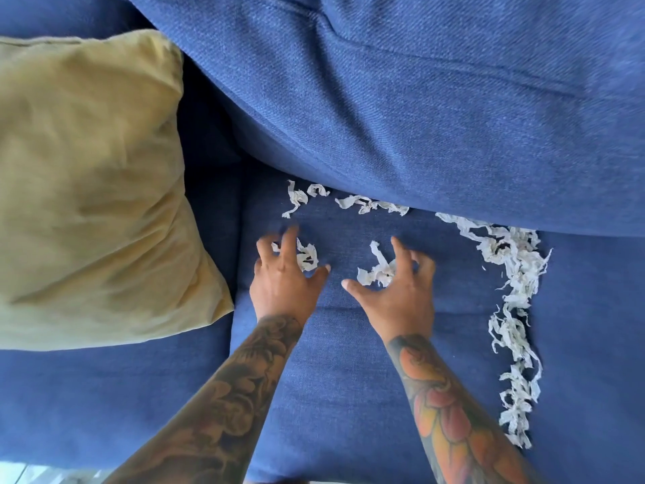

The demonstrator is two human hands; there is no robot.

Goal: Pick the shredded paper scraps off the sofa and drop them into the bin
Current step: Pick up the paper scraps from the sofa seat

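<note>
White shredded paper scraps lie on the blue sofa seat (pixel 349 379). My left hand (pixel 284 277) hovers with its fingers spread over a small clump (pixel 309 256). My right hand (pixel 398 288) is clawed, fingertips touching another clump (pixel 377 270), with the thumb held wide apart. A few more strips (pixel 370 204) sit along the crease under the back cushion. A long trail of scraps (pixel 513 309) runs down the seat on the right. No bin is in view.
A yellow-green cushion (pixel 90 190) leans at the left of the seat. The blue back cushion (pixel 419 117) overhangs the crease. A pale bit of floor (pixel 31 475) shows at the bottom left corner.
</note>
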